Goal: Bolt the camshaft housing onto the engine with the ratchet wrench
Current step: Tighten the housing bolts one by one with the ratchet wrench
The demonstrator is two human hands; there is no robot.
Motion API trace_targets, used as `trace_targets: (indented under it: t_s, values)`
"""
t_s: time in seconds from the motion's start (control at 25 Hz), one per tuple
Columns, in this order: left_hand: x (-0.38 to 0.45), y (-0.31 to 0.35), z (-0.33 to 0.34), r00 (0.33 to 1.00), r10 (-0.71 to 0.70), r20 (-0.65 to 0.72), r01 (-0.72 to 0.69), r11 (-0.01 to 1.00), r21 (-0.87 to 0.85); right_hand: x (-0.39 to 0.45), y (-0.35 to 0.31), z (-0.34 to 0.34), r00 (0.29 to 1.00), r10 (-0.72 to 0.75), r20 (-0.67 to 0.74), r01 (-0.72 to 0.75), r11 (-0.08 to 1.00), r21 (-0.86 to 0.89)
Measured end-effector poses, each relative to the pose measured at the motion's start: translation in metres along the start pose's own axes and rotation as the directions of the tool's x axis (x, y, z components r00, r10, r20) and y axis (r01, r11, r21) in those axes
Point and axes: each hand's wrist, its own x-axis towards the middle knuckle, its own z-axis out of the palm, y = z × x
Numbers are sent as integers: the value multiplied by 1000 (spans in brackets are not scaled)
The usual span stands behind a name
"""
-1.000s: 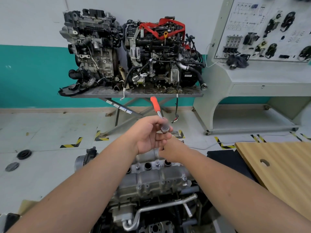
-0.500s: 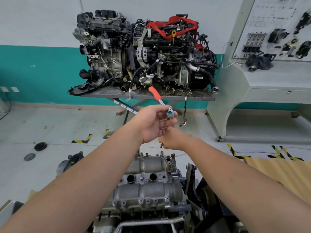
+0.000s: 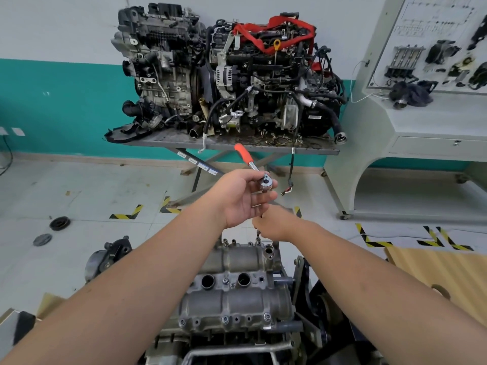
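Now that the ratchet wrench (image 3: 259, 174) has come up higher than a moment ago, the whole tool hangs clear above the camshaft housing (image 3: 237, 293) — its chrome head pinched between the left hand's (image 3: 243, 197) thumb and fingers, the orange grip pointing up and away. Just under that, the right hand (image 3: 274, 223) is curled around the slim extension below the head, and the tip has lifted off the bolt (image 3: 257, 242) standing at the housing's far edge; a second ago it sat nearer to that row. I read this as a reseat or a move to another fastener, not a pull on the handle. The housing itself sits on the engine (image 3: 232, 335) directly below both forearms — several bolts already show along its near flange.
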Motion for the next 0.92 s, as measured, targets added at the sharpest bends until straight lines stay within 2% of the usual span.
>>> trace_targets:
  t_s: [0.24, 0.48, 0.6, 0.68, 0.72, 0.76, 0.8, 0.84, 0.88, 0.92]
  values:
    - [6, 0, -8, 1000, -16, 2, 16, 1000, 2, 6, 2, 5, 998, 45, 41, -47, 998, 47]
    - [7, -2, -13, 999, -35, 17, 35, 999, -2, 6, 3, 6, 997, 49, 60, -49, 999, 9]
    - [7, -2, -9, 1000, 12, -26, -8, 989, 149, 6, 3, 6, 996, 55, 77, -57, 998, 24]
    - [7, -2, -5, 992, 89, -86, -60, 955, 291, 3, 6, 0, 990, 62, 128, -59, 998, -27]
    - [8, -2, -2, 984, 134, -114, -85, 929, 362, 1, 6, -4, 988, 62, 141, -61, 998, -7]
    - [9, -2, 0, 976, 175, -131, -105, 899, 425, -1, 7, -9, 991, 64, 121, -77, 991, 107]
    - [10, -2, 2, 968, 212, -132, -125, 868, 481, -5, 6, -17, 994, 85, 72, -104, 939, 326]
    - [11, -2, 3, 962, 247, -115, -148, 829, 539, -7, 4, -24, 993, 117, 27, -110, 794, 598]
    - [13, -3, 4, 957, 278, -79, -177, 779, 602, -9, 2, -33, 993, 118, 9, -75, 568, 819]
    - [14, -3, 5, 953, 303, -26, -212, 723, 657, -11, -1, -40, 998, 69, 5, -29, 340, 940]
